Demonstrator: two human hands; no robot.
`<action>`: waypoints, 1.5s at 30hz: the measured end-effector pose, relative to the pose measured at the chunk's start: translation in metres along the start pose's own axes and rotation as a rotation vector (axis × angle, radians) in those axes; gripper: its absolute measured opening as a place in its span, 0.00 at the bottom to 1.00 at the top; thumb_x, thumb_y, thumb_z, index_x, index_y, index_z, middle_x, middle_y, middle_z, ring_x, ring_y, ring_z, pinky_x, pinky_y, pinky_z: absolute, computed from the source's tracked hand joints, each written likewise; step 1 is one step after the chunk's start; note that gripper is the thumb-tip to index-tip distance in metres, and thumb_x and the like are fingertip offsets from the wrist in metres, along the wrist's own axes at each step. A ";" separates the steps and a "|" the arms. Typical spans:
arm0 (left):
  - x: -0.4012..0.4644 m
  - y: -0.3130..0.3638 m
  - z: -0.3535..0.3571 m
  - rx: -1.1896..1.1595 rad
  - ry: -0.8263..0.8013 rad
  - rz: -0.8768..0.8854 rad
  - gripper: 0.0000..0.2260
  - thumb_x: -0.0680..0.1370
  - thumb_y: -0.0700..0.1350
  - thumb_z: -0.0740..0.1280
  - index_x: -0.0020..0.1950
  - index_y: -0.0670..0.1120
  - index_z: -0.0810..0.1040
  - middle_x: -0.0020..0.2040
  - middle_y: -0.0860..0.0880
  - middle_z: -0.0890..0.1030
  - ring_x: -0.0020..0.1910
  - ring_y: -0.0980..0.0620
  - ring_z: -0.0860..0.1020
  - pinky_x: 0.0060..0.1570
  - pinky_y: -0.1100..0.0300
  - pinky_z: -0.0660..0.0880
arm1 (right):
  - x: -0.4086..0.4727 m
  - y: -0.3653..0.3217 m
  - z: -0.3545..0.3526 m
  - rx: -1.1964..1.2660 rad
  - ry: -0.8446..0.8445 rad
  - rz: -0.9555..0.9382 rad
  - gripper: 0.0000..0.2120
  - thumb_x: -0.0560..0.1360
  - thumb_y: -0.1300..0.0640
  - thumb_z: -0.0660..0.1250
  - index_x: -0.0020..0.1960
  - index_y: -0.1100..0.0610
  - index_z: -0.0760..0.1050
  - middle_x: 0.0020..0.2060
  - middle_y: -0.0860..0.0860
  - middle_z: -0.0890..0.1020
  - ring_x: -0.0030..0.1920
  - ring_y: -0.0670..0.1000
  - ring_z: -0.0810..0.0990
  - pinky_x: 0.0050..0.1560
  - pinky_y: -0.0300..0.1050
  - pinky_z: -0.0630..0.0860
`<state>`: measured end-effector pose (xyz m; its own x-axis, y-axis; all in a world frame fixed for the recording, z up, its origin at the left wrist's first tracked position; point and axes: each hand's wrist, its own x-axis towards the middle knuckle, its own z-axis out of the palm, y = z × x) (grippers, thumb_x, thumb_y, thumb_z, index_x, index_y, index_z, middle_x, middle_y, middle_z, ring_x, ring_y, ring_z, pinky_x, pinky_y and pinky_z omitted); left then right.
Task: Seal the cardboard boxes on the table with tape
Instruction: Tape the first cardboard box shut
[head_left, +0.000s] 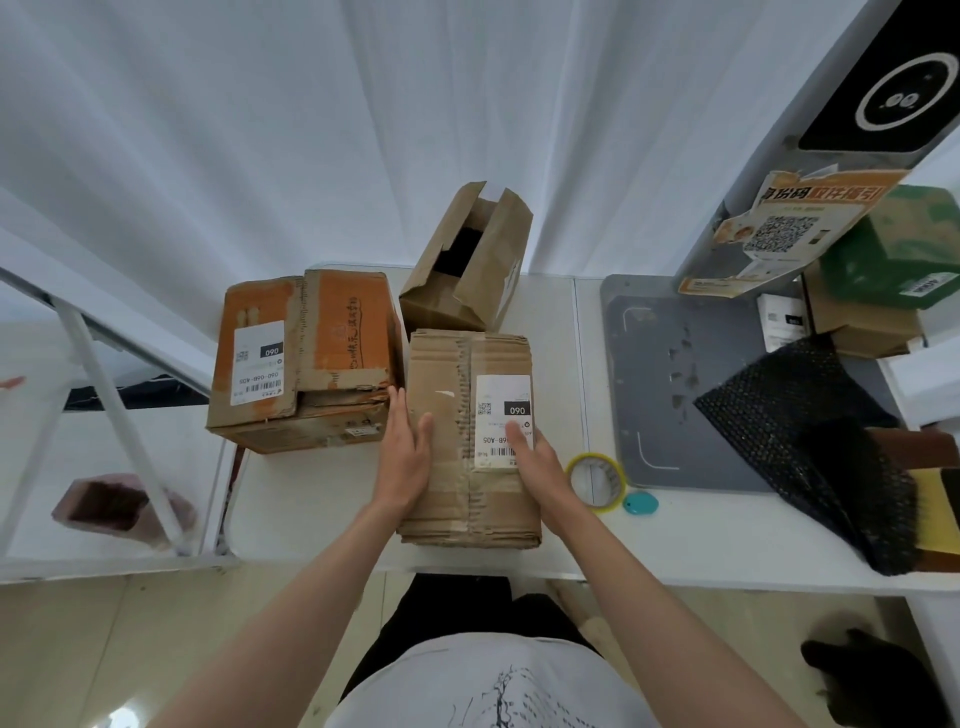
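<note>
Cardboard box (470, 436) lies under both flat hands: left grip (405, 452) and right grip (535, 457) spread wide, holding nothing.

The white label (503, 422) on the near brown box (470, 439) carries a black patch reading "060", upside down to the wearer, with a code below ending "6B-A05" — its start is covered by a hand. The white label (258, 362) on the orange box (306, 358) to the left also shows "060" and, beneath, "060-06B-A05" above a barcode. An orange leaflet (789, 228) far right bears a QR code and large characters too distorted to read.
</note>
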<state>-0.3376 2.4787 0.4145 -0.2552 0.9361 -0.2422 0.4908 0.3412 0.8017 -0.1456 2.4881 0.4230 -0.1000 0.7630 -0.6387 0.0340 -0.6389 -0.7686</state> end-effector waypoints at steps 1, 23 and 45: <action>0.001 0.001 0.000 -0.016 0.005 0.003 0.29 0.86 0.55 0.55 0.83 0.46 0.52 0.82 0.47 0.60 0.79 0.49 0.61 0.78 0.51 0.59 | 0.000 0.000 -0.001 0.015 -0.006 -0.002 0.20 0.83 0.42 0.61 0.70 0.50 0.71 0.58 0.48 0.84 0.54 0.45 0.85 0.51 0.40 0.80; -0.023 0.001 -0.007 0.067 0.108 -0.207 0.37 0.75 0.74 0.59 0.75 0.51 0.66 0.63 0.51 0.79 0.57 0.47 0.80 0.56 0.50 0.76 | 0.004 0.013 0.001 0.022 0.336 -0.138 0.17 0.86 0.44 0.50 0.61 0.40 0.77 0.53 0.44 0.86 0.50 0.40 0.84 0.44 0.36 0.80; -0.017 -0.007 -0.027 -0.088 0.072 -0.377 0.35 0.66 0.78 0.66 0.60 0.53 0.80 0.49 0.62 0.83 0.45 0.65 0.82 0.41 0.68 0.77 | 0.073 0.065 0.009 -0.110 0.319 0.301 0.31 0.84 0.40 0.54 0.59 0.68 0.78 0.57 0.63 0.81 0.60 0.62 0.78 0.59 0.53 0.73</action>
<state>-0.3595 2.4581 0.4276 -0.4630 0.7371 -0.4922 0.2790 0.6484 0.7083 -0.1601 2.5014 0.3265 0.2412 0.5483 -0.8007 0.1219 -0.8357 -0.5355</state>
